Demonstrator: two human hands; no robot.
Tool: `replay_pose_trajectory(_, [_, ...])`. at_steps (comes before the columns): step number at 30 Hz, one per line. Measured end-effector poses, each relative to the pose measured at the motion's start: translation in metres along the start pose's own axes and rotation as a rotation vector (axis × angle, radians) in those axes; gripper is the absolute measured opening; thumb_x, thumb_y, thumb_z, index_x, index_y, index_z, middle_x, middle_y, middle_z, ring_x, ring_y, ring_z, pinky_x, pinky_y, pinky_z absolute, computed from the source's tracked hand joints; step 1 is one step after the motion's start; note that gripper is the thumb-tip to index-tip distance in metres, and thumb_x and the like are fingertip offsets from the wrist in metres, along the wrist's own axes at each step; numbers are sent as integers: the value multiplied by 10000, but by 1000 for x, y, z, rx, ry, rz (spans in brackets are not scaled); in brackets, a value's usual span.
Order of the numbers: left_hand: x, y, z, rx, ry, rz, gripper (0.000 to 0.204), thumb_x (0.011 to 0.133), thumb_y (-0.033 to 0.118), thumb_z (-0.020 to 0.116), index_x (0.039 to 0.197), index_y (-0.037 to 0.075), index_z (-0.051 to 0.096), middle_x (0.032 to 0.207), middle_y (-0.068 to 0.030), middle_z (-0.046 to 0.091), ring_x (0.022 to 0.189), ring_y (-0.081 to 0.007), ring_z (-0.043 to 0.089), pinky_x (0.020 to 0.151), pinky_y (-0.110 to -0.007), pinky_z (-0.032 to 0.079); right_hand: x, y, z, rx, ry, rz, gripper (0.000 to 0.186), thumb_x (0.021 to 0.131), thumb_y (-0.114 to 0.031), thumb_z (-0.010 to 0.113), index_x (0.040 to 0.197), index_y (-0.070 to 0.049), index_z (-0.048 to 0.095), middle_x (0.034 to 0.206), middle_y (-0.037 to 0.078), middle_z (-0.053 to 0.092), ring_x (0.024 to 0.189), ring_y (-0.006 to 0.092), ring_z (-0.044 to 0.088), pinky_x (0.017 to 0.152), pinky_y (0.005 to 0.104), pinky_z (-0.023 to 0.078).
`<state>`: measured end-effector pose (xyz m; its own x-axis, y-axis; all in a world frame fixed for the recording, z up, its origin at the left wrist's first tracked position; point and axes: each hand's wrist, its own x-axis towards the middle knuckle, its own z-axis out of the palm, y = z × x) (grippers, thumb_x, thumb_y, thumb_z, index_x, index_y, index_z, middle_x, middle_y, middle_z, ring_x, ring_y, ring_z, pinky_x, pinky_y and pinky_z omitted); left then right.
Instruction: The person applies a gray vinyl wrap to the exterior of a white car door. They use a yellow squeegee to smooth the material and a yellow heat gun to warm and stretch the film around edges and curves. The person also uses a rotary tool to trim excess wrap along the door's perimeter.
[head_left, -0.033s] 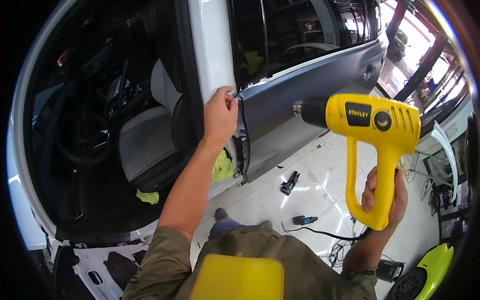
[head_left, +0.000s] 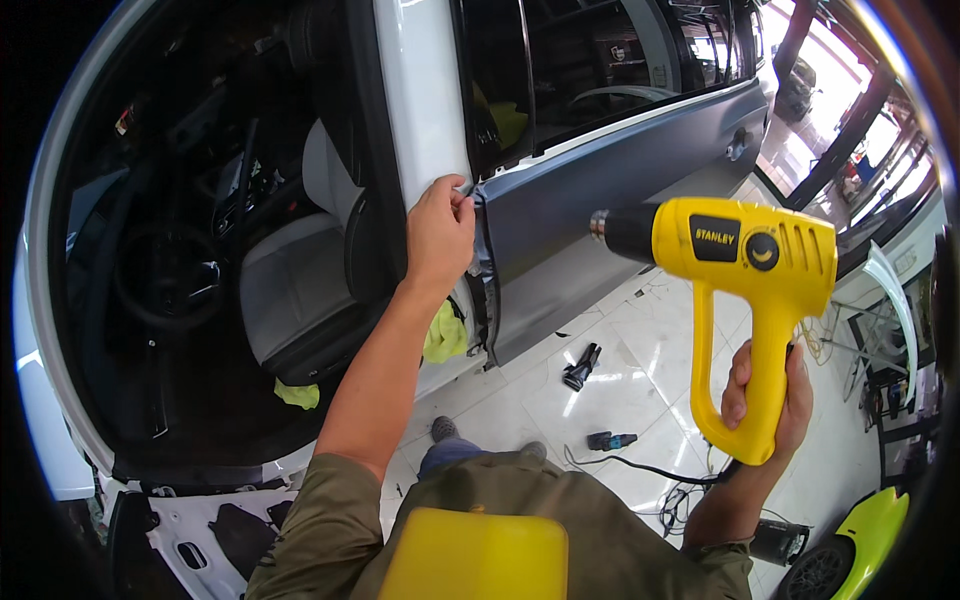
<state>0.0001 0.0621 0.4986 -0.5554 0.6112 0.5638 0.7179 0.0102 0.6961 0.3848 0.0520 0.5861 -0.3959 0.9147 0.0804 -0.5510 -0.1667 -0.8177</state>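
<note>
My left hand (head_left: 441,238) is closed in a pinch at the upper front corner of a car door, beside the white door pillar (head_left: 425,95). A grey film (head_left: 590,205) covers the door's outer panel, and its loose, crinkled edge runs down below my fingers. The fingertips partly hide what they pinch. My right hand (head_left: 797,405) grips a yellow heat gun (head_left: 793,262) by its handle, with fingers through the loop. Its metal nozzle points left toward the door and stays apart from the film.
Yellow-green cloths (head_left: 445,332) lie by the sill and near the front seat (head_left: 300,285). On the tiled floor (head_left: 640,350) are a black tool part (head_left: 581,367), a blue-black connector (head_left: 611,441) and tangled cables. A bright green car panel (head_left: 868,535) stands at lower right.
The heat gun has dipped slightly, its nozzle a little lower. My left hand stays in place at the door corner.
</note>
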Motion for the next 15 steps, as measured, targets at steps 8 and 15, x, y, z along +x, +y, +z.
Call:
replay_pose_trajectory(8, [6, 9, -3, -22, -45, -182, 228, 880, 90, 669, 1081, -16, 649, 833, -130, 696, 713, -240, 669, 711, -338, 531, 7, 11, 12, 190, -126, 8, 460, 1055, -393, 343, 1242, 21, 422, 833, 209, 560, 471, 203, 558, 442, 263, 498])
replay_pose_trajectory(15, [14, 0, -6, 135, -103, -65, 217, 909, 125, 651, 1089, 5, 670, 846, -106, 702, 676, -133, 639, 634, -291, 507, 16, 23, 0, 130, -215, -21, 449, 1075, -383, 294, 1186, 24, 448, 894, 197, 539, 523, 219, 587, 464, 292, 528])
